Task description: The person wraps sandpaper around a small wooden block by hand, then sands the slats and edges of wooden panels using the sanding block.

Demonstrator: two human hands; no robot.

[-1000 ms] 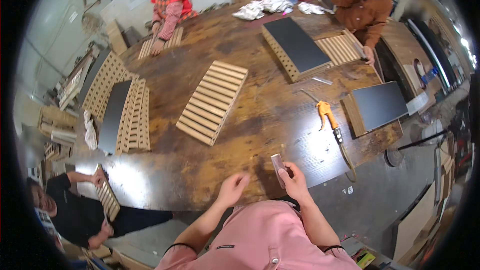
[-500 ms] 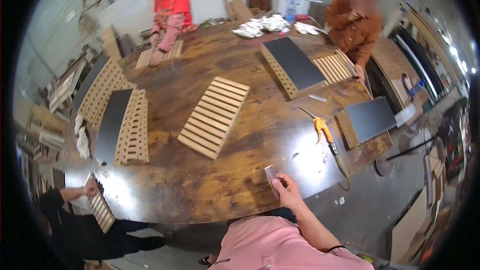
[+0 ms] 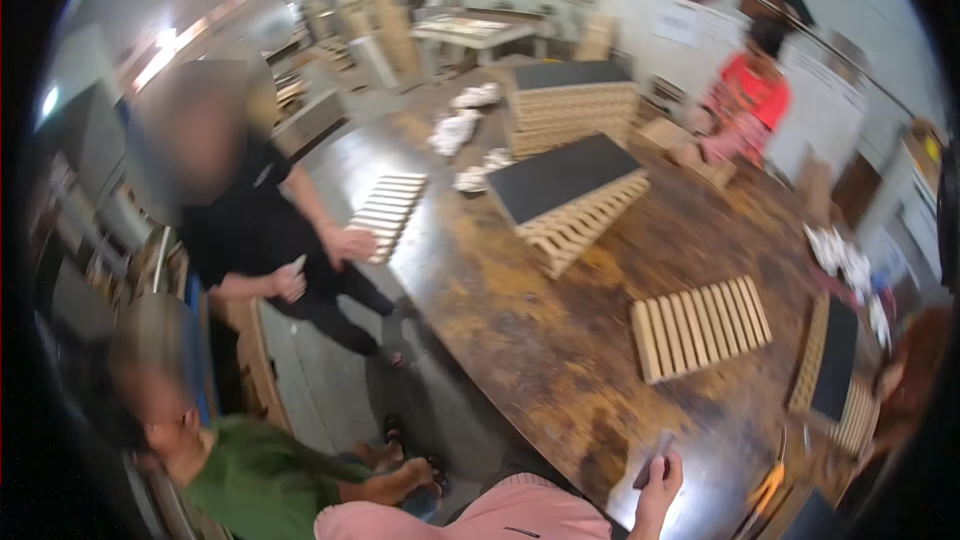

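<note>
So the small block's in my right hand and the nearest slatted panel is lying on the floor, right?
Not quite: the head view shows the nearest slatted panel on the table. The small block is in your right hand.

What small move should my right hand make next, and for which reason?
Perhaps carry the small flat block forward to the slatted wooden panel. The right hand has the block in its grip near the edge of the brown table, while the panel lies farther in, slats upward, with no hand touching it.
</note>
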